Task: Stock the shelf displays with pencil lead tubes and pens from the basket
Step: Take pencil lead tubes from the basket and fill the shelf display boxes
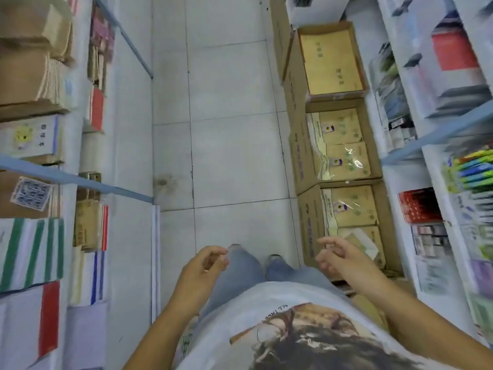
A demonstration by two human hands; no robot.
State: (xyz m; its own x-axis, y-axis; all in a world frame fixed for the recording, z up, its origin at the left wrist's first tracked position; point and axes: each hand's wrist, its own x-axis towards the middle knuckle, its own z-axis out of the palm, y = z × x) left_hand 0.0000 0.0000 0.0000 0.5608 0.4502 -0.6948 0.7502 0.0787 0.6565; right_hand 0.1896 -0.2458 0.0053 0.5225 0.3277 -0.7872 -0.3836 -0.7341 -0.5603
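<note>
I am looking straight down an aisle, and both hands are empty. My left hand (205,263) hangs over my left leg with the fingers loosely curled, thumb close to the fingertips but pinching nothing I can make out. My right hand (338,259) is half spread, fingers slack, hovering over the near end of the row of cardboard boxes (344,161) that runs along the floor (226,129).

The basket is not in view from here, and neither are the pencil lead tubes, so I cannot say where they sit. The only pen-like stock I can see is a bundle of coloured pens (474,166) on the shelf (437,134) just beyond the boxes on their far side from the open floor; it is blurred, so I take that as a guess.

My judgement on handling: lead tubes will be very light, hard and smooth, likely to slip or roll, and the leads inside will snap if a tube is dropped. I would pinch each tube across its middle with thumb and two fingers, not by the cap. Pens are light and stiff; a few can be gathered by their barrels at once.
</note>
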